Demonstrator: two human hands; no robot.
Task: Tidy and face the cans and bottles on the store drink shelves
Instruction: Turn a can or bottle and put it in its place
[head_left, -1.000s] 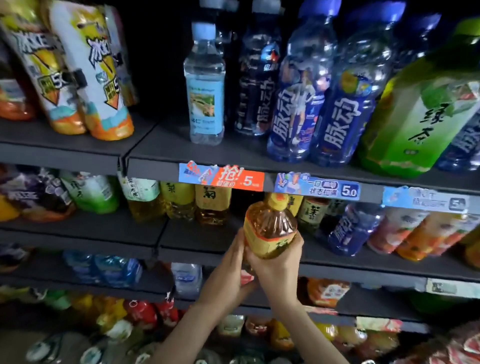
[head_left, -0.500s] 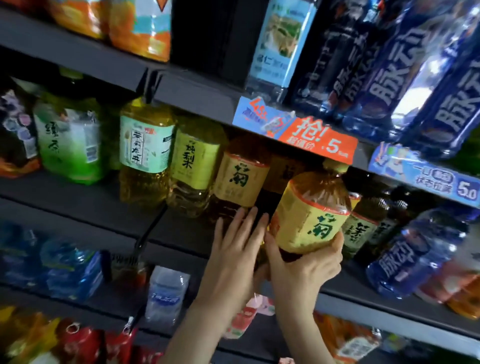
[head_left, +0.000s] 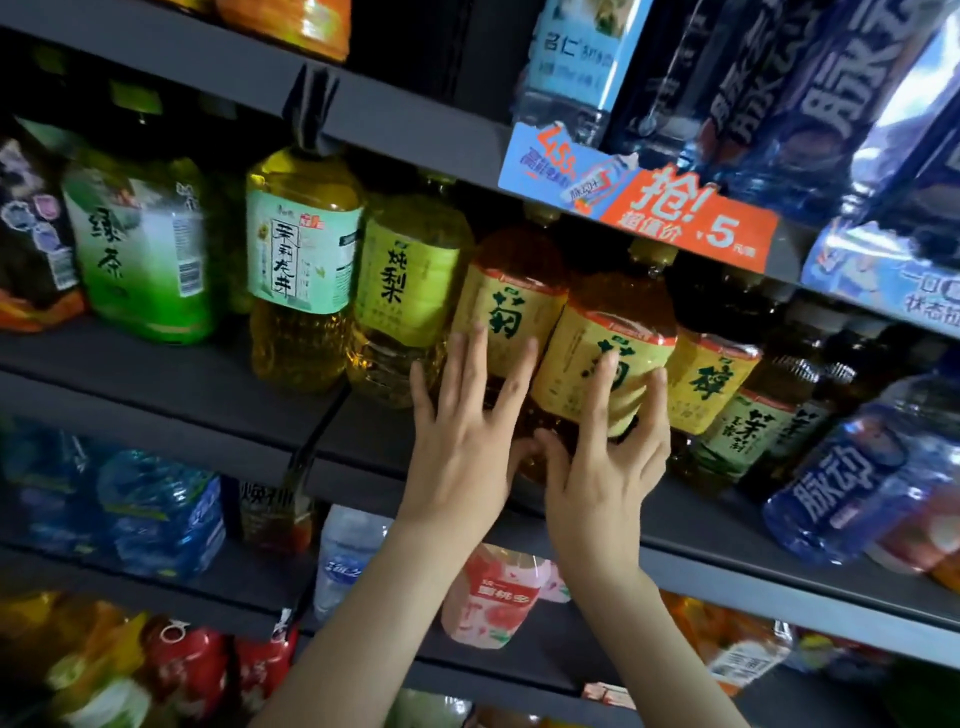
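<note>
Two amber tea bottles with yellow labels stand side by side on the middle shelf (head_left: 208, 395). My right hand (head_left: 608, 467) lies flat against the label of the right bottle (head_left: 618, 301), fingers straight and thumb low by its base. That bottle leans slightly to the left. My left hand (head_left: 462, 436) is spread with straight fingers, the fingertips touching the lower part of the left bottle (head_left: 511, 306). Neither hand grips anything.
Left of the pair stand a yellow-green pear drink (head_left: 405, 275), a pale-green labelled tea (head_left: 301, 249) and a green tea (head_left: 140, 249). More tea bottles (head_left: 711, 374) and a blue bottle (head_left: 841, 488) crowd the right. An orange price tag (head_left: 685, 213) hangs just overhead. A pink peach drink (head_left: 493, 597) sits below.
My right hand has carried the amber bottle onto the shelf beside its twin and opened from a grip to flat fingers. My left hand has moved up onto the left bottle.
</note>
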